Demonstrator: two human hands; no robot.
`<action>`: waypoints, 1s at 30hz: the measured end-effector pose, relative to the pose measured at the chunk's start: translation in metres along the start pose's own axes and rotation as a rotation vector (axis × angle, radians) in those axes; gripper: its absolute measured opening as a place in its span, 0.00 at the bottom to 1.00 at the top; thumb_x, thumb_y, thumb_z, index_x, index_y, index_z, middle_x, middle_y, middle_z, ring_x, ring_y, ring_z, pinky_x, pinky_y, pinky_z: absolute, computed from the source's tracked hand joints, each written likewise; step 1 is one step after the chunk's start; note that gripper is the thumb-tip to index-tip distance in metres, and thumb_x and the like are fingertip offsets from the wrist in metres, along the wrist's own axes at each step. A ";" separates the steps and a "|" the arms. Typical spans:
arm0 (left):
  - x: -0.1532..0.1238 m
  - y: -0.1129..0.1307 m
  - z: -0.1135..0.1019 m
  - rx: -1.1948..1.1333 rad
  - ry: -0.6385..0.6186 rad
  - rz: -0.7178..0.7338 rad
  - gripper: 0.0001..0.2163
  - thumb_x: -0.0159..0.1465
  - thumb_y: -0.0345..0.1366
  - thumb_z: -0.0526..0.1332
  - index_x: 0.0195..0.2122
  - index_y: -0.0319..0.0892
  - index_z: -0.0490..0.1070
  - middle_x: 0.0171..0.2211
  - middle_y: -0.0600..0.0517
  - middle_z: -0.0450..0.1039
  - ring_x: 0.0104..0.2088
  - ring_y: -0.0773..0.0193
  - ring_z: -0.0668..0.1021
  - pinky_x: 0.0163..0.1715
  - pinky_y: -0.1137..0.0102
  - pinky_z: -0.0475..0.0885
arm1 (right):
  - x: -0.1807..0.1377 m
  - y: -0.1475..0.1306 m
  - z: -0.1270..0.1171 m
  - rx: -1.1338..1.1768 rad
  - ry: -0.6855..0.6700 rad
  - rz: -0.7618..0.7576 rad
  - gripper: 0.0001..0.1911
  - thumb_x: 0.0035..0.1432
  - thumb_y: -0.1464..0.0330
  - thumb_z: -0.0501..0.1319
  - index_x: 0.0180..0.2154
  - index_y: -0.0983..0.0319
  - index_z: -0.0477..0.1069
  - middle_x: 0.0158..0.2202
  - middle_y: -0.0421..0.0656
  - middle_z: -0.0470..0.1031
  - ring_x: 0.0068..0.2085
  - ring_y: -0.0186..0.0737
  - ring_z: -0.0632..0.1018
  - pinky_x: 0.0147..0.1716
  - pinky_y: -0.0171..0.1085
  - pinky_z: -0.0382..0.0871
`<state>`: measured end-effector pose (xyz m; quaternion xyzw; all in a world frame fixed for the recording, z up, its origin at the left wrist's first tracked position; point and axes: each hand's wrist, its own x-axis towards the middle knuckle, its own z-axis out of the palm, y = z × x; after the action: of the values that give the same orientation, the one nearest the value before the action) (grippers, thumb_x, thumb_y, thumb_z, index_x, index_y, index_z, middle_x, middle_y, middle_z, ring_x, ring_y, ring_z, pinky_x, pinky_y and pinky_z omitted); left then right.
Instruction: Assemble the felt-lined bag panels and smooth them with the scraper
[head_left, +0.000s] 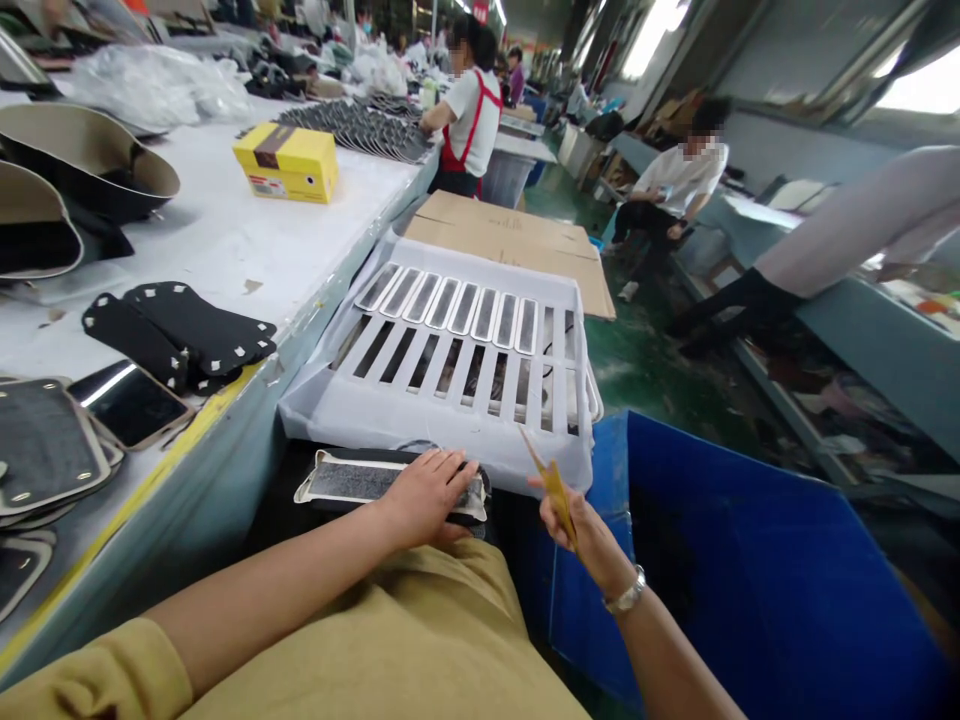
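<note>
A long grey panel with a raised off-white border (352, 478) lies across my lap on something dark. My left hand (427, 492) grips its right end, fingers over the top, covering part of it. To the right, my right hand (581, 530) is closed around a yellow tool with a thin pointed end (556, 488), its tip toward the rack; blur hides its exact kind. Just beyond my lap stands a white slotted rack (450, 415), with a row of several grey, white-edged strips (439, 302) along its far side.
On the white table (202, 250) at left are a yellow box (286, 162), black cut pieces (199, 325), a phone (130, 403) and stacked panels (49, 440). A blue bin (750, 560) stands at right. Cardboard (502, 230) lies behind the rack. Other people work farther off.
</note>
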<state>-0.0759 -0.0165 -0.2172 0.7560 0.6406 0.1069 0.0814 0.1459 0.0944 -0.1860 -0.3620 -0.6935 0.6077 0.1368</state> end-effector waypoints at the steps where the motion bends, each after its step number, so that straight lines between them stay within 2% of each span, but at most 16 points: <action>1: 0.000 0.001 0.001 -0.008 0.006 0.003 0.40 0.49 0.53 0.64 0.58 0.35 0.55 0.57 0.36 0.58 0.56 0.48 0.64 0.55 0.56 0.57 | -0.008 0.004 -0.007 -0.187 -0.036 0.013 0.31 0.57 0.44 0.41 0.41 0.63 0.63 0.21 0.35 0.60 0.19 0.30 0.60 0.18 0.32 0.51; 5: -0.001 0.002 0.004 -0.054 0.036 0.034 0.42 0.48 0.49 0.65 0.60 0.33 0.51 0.58 0.36 0.57 0.57 0.49 0.62 0.57 0.57 0.55 | -0.019 0.011 -0.014 -0.943 -0.109 -0.036 0.26 0.52 0.44 0.52 0.33 0.62 0.63 0.24 0.40 0.69 0.25 0.39 0.71 0.23 0.34 0.54; 9: -0.004 0.000 -0.002 -0.117 0.043 0.054 0.44 0.48 0.44 0.65 0.62 0.33 0.45 0.58 0.36 0.56 0.57 0.51 0.61 0.57 0.58 0.55 | -0.006 0.005 -0.003 -1.240 -0.195 -0.203 0.28 0.51 0.43 0.52 0.34 0.62 0.62 0.29 0.44 0.74 0.30 0.44 0.76 0.23 0.35 0.55; 12: -0.006 -0.001 -0.008 -0.175 0.013 0.056 0.47 0.48 0.45 0.65 0.63 0.34 0.40 0.58 0.37 0.56 0.57 0.51 0.61 0.57 0.58 0.55 | 0.005 0.002 0.004 -1.331 -0.208 -0.258 0.31 0.51 0.41 0.48 0.35 0.63 0.62 0.29 0.45 0.75 0.29 0.46 0.77 0.21 0.36 0.55; 15: -0.006 0.004 -0.007 -0.182 -0.010 0.031 0.54 0.44 0.56 0.64 0.64 0.34 0.36 0.60 0.37 0.53 0.59 0.48 0.58 0.58 0.54 0.53 | 0.009 0.004 0.004 -1.362 -0.208 -0.281 0.33 0.50 0.40 0.47 0.35 0.64 0.62 0.27 0.45 0.74 0.28 0.45 0.77 0.20 0.36 0.53; 18: -0.003 0.014 0.001 -0.105 0.007 -0.022 0.60 0.37 0.65 0.62 0.63 0.33 0.39 0.61 0.34 0.49 0.60 0.43 0.55 0.58 0.51 0.49 | 0.009 0.005 0.001 -1.395 -0.192 -0.325 0.32 0.51 0.40 0.48 0.35 0.64 0.63 0.27 0.45 0.74 0.28 0.45 0.77 0.20 0.36 0.52; 23: 0.001 0.024 0.011 -0.015 0.048 -0.087 0.60 0.35 0.65 0.63 0.63 0.34 0.43 0.60 0.33 0.50 0.59 0.42 0.57 0.58 0.52 0.48 | 0.010 0.002 -0.002 -1.435 -0.202 -0.379 0.31 0.52 0.41 0.47 0.36 0.63 0.63 0.27 0.45 0.73 0.27 0.45 0.76 0.21 0.37 0.51; 30: 0.006 0.023 0.012 -0.015 0.066 -0.088 0.59 0.36 0.66 0.62 0.63 0.33 0.44 0.59 0.33 0.52 0.58 0.40 0.57 0.57 0.49 0.48 | 0.018 -0.002 -0.002 -1.414 -0.289 -0.328 0.32 0.51 0.40 0.46 0.35 0.63 0.62 0.26 0.44 0.73 0.25 0.46 0.76 0.19 0.36 0.48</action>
<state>-0.0500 -0.0144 -0.2220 0.7225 0.6748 0.1331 0.0703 0.1335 0.1077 -0.1880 -0.1717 -0.9757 0.0294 -0.1327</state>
